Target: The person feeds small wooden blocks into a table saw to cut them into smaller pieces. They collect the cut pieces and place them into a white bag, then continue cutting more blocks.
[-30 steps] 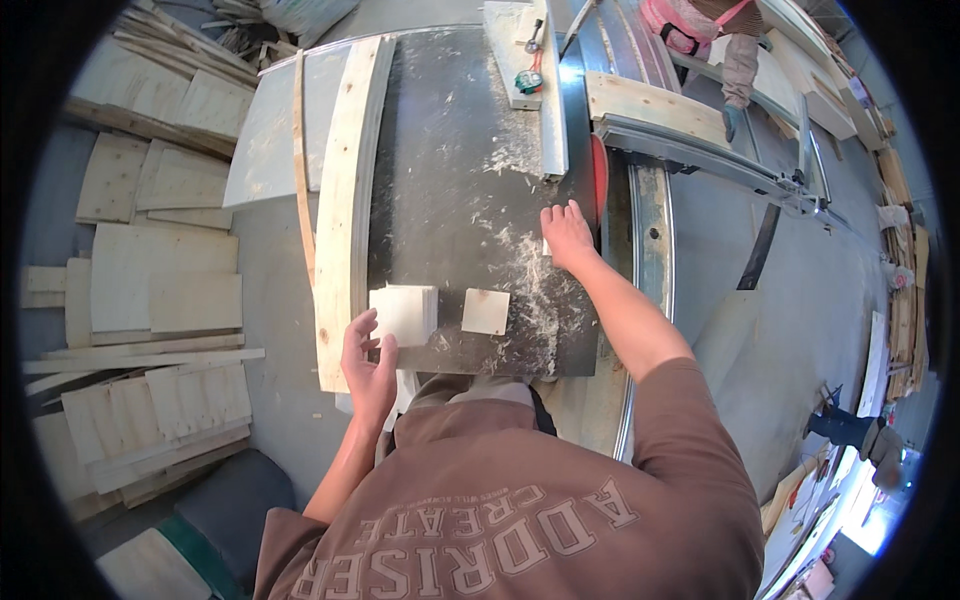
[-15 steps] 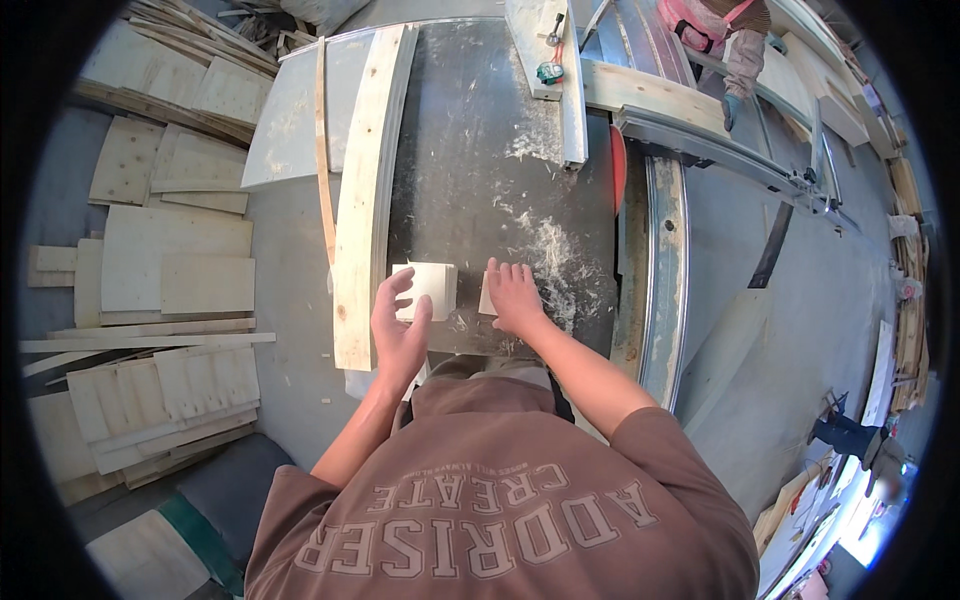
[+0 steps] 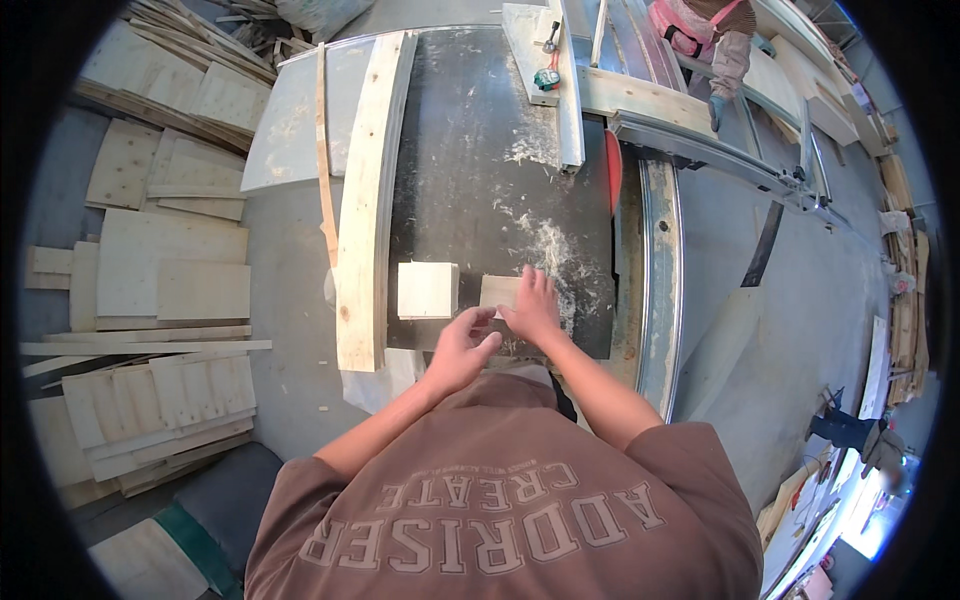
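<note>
A small square wooden piece (image 3: 498, 291) lies on the dark tabletop in front of me. My right hand (image 3: 535, 309) spans its right side, the thumb at the near edge and the slightly blurred fingers along the far right corner. Close to its near left corner is my left hand (image 3: 464, 350), fingers loosely curved and apart, with nothing seen in it. Left of that piece sits a neat stack of pale square wooden pieces (image 3: 427, 290), touched by neither hand.
Long planks (image 3: 366, 220) lie along the left of the dark saw table (image 3: 450, 150), which carries sawdust. A red guard (image 3: 613, 172) stands at its right edge, beside a metal rail (image 3: 660, 270). A tape measure (image 3: 546, 79) rests farther off. Another person's gloved hand (image 3: 716, 112) is at far right.
My left hand has left the pale stack and moved right and nearer to me, toward the small piece. My right hand has shifted slightly right, uncovering more of that piece.
</note>
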Motion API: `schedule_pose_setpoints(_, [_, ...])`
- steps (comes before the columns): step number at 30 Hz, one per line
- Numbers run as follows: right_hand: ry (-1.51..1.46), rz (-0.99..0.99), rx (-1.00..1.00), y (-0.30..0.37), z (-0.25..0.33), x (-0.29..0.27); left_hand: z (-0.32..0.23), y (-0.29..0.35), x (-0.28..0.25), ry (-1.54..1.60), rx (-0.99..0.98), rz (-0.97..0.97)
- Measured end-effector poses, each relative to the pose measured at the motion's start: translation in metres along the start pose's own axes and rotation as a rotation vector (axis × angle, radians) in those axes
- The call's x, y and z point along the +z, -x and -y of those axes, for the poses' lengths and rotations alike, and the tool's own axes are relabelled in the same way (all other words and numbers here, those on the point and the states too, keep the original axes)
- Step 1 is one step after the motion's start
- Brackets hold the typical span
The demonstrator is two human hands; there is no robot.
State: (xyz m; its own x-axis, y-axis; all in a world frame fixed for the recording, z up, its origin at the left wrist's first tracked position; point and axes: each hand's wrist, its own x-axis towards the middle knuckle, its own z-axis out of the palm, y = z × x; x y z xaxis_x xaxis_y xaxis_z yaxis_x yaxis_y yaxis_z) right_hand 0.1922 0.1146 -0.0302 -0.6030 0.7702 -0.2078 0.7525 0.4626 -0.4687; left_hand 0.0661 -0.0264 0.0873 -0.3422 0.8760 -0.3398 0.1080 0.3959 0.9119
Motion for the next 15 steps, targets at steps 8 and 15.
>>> schedule_pose_setpoints(8, [-0.431,0.121,0.365,0.001,-0.007,0.027,0.1,-0.091,0.058,-0.089,-0.358,-0.221])
schedule_pose_setpoints(15, [-0.688,0.163,0.335,0.009,-0.027,0.062,0.104,-0.088,0.053,-0.011,-0.402,-0.059])
